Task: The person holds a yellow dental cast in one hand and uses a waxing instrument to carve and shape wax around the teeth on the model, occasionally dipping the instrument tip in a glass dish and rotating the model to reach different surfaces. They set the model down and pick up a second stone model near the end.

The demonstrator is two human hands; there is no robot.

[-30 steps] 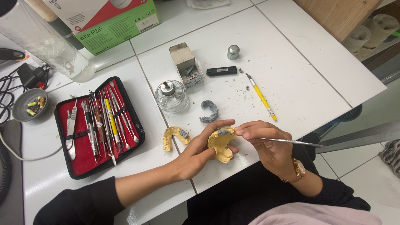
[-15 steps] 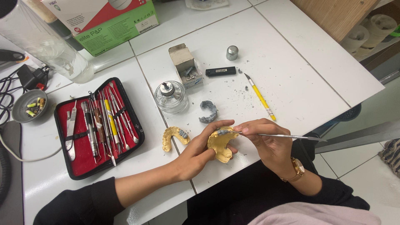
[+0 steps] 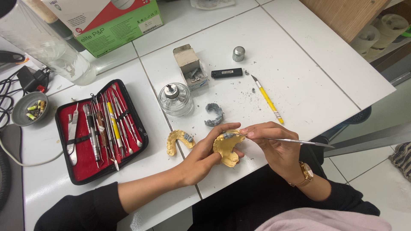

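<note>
My left hand (image 3: 204, 155) grips a yellow plaster dental cast (image 3: 226, 149) at the near edge of the white table (image 3: 308, 81). My right hand (image 3: 274, 147) pinches a thin metal instrument (image 3: 291, 140), its tip resting on a grey wax patch on top of the cast. A second yellow cast (image 3: 179, 140) with grey wax lies just left of my left hand. A grey wax arch (image 3: 213, 114) lies on the table behind the hands.
An open red tool case (image 3: 100, 130) with several metal instruments lies at left. A glass spirit lamp (image 3: 175, 99), small cardboard box (image 3: 190, 66), black lighter (image 3: 226, 73), metal cap (image 3: 238, 54) and yellow-handled knife (image 3: 267, 99) sit behind. A grey bowl (image 3: 29, 108) stands far left.
The right hand has shifted the metal instrument slightly, its tip staying on the grey wax of the cast. The left hand keeps holding the cast.
</note>
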